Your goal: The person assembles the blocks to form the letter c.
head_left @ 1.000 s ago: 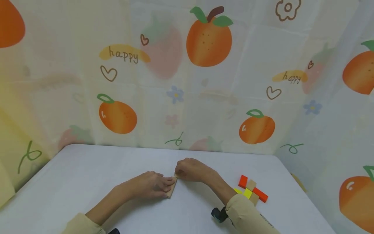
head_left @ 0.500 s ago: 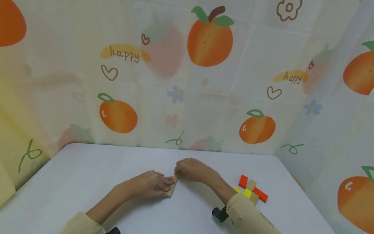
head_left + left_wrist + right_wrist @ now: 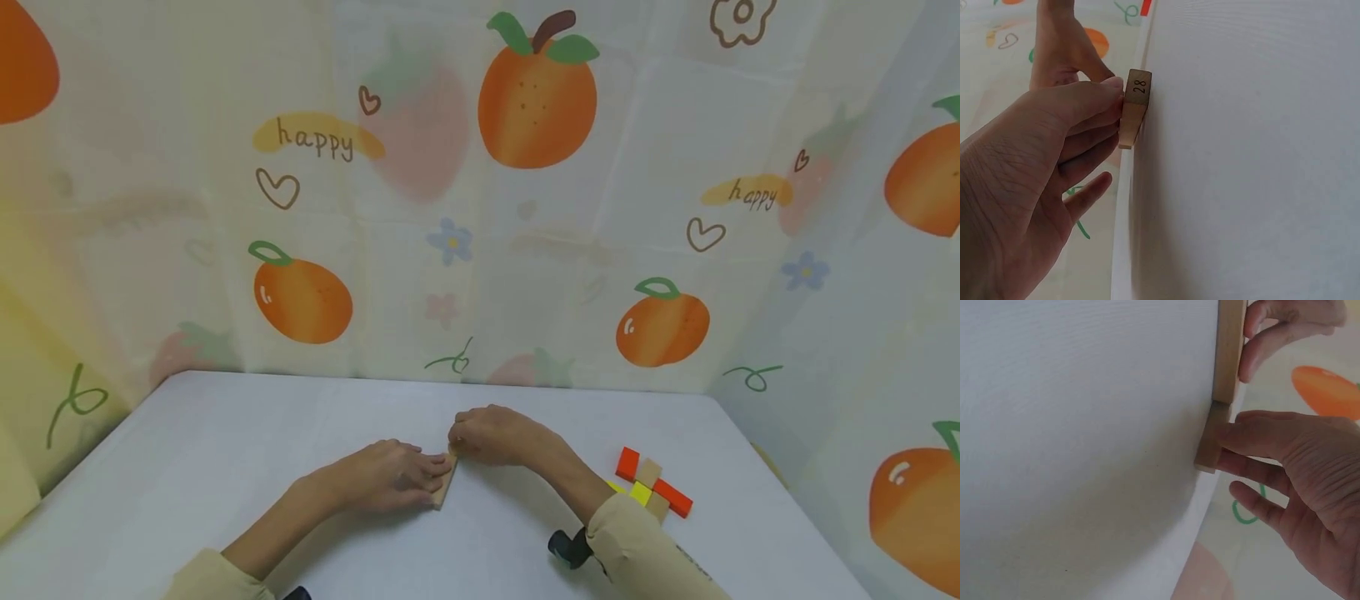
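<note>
A plain wooden block [image 3: 442, 495] lies on the white table, slanting away from me. My left hand [image 3: 382, 477] holds it from the left, with thumb and fingers at its upper side. In the left wrist view the number 28 is printed on the near end of this block [image 3: 1138, 90]. My right hand [image 3: 497, 436] pinches a shorter wooden block [image 3: 1208, 450] at the far end of the longer one [image 3: 1229, 353]. In the right wrist view the two stand end to end, apparently touching, at a slight angle. From the head, my fingers mostly hide the shorter block.
To the right, beside my right forearm, lies a cluster of red [image 3: 672, 498], yellow [image 3: 641, 493] and plain wood blocks [image 3: 648, 472]. My right sleeve [image 3: 645, 542] partly covers it. A fruit-print curtain [image 3: 450, 192] hangs behind the table [image 3: 300, 408].
Both hands stay almost still on the wooden blocks. The head view has shifted very slightly.
</note>
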Available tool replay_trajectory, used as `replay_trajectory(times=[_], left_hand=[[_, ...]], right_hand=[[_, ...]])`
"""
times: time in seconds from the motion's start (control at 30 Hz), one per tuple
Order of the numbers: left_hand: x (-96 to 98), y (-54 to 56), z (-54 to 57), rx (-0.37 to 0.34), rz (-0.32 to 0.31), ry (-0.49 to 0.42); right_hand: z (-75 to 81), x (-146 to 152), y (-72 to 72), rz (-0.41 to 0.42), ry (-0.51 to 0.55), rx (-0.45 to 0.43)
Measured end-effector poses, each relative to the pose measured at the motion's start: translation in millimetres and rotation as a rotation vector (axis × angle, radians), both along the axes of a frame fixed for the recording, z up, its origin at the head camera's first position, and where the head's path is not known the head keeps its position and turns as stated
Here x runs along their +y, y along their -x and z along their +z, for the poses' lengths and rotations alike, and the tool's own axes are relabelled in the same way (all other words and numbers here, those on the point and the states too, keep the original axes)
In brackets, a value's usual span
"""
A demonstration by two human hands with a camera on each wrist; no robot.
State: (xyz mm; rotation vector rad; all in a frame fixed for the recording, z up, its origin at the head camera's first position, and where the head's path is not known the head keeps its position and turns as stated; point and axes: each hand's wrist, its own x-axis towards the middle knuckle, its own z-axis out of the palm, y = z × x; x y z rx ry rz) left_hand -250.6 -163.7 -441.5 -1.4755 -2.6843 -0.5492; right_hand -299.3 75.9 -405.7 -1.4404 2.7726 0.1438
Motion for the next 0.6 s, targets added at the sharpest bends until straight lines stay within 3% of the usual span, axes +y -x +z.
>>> replay_trajectory(times=[0.27,0.5,0.6], left_hand=[[-1.9,1.0,2.4,-0.040,-0.015,0.016],[0.1,2.9,1.0,0.082,-0.100,-0.002],[-0.3,2.3,0.9,0.075,-0.093,0.017]], right_hand=[[4.4,1.4,0.0,-0.006,0.012,0.000],[-0.5,3.1,-0.2,0.029,0.017,0.055],[-1.5,2.9,-0.6,0.038,0.017,0.073]])
